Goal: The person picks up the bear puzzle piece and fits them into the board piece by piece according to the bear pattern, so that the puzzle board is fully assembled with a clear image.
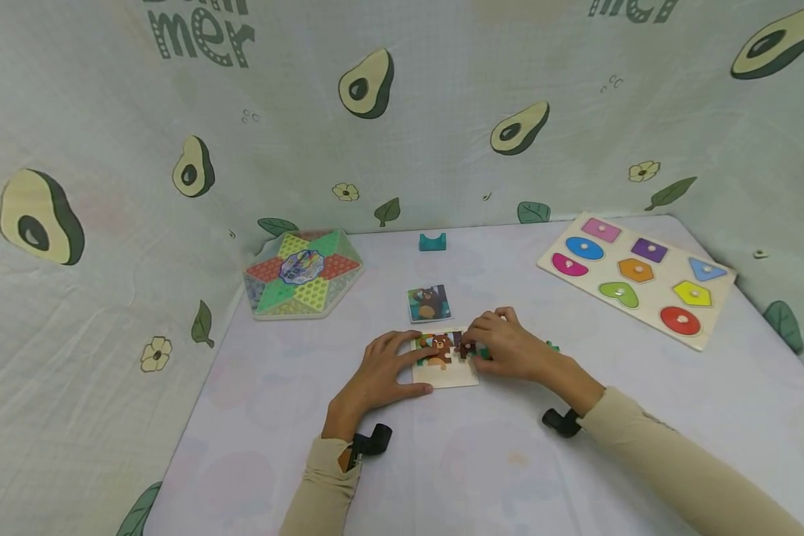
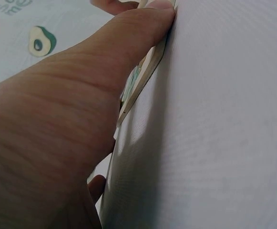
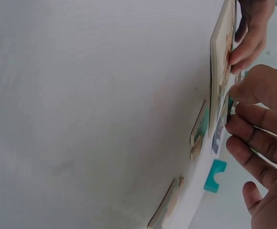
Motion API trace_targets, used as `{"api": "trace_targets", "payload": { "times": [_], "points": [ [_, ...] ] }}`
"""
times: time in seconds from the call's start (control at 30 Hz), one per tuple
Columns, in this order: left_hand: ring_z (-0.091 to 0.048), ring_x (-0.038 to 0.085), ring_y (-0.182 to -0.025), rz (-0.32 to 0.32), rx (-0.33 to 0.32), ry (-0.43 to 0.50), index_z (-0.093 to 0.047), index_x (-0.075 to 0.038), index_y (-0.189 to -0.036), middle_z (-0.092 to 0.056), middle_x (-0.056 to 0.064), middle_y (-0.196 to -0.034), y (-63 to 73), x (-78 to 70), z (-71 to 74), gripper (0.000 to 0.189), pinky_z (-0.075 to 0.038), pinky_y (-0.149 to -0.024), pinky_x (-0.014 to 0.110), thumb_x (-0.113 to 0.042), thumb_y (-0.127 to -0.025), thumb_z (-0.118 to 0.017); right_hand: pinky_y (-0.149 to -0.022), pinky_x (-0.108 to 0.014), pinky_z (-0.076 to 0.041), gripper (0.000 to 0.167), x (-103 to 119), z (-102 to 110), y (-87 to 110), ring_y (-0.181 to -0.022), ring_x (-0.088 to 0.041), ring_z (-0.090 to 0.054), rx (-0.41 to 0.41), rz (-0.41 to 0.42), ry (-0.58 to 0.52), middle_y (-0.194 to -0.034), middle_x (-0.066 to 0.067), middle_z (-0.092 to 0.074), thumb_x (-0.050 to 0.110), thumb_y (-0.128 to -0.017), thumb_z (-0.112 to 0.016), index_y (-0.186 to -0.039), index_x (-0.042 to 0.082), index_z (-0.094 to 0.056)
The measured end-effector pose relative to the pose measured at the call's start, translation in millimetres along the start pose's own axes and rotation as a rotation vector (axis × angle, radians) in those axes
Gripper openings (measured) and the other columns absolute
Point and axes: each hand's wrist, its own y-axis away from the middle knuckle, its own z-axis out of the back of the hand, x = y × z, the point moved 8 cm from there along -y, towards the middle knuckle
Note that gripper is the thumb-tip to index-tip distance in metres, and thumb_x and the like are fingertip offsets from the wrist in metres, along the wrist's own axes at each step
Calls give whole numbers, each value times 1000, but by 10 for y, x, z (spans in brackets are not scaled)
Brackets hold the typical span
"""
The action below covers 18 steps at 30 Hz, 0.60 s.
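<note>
In the head view, a pale curtain (image 1: pixel 442 171) printed with avocados, leaves and flowers hung behind and to the left of a white-covered table (image 1: pixel 254 447). On the far left of that table lay a hexagonal box (image 1: pixel 338 301) with a star of coloured triangles. A teal arch-shaped block (image 1: pixel 432 243) sat at the far middle, and a wooden shape board (image 1: pixel 655 298) with nine coloured shapes lay on the right. Between your hands, near the middle, was a wooden puzzle tray (image 1: pixel 445 377) with part of a brown bear picture in it, just nearer than a square bear card (image 1: pixel 429 304). Your left hand (image 1: pixel 383 370) was loosely spread, its thumb at the tray's near edge and its fingers resting across the left side. Your right hand (image 1: pixel 507 346) was bent over the tray's right side, fingertips drawn in.

In the left wrist view, your left thumb lay extended against the edge of the tray; the hand hid much of the picture.

In the right wrist view, your right thumb and forefinger were nearly closed, pinching a small green-edged puzzle piece (image 3: pixel 230 106) beside the tray, while the other fingers curved slackly. Loose puzzle pieces (image 3: pixel 202 123) lay on the table to the right of the tray, and the teal block showed on the far side.
</note>
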Motion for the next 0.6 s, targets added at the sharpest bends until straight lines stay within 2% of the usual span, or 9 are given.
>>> {"api": "trace_targets", "payload": {
  "times": [0.33, 0.6],
  "points": [
    [-23, 29, -144, -6, 6, -19, -45, -41, -150, -29, -3, -159, -13, 16, -18, 67, -18, -114, 56, -63, -90, -63, -94, -52, -33, 26, 24, -93, -40, -103, -20, -57, 33, 9, 4, -107, -1, -66, 21, -84, -77, -107, 12, -72],
    [-24, 29, -143, 3, 8, -7, -46, -41, -150, -30, -2, -158, -14, 15, -6, 67, -18, -114, 56, -65, -89, -62, -93, -51, -32, 27, 57, -107, -74, -102, -20, -56, 25, 19, -14, -106, -1, -66, 19, -83, -77, -108, 11, -72]
  ]
}}
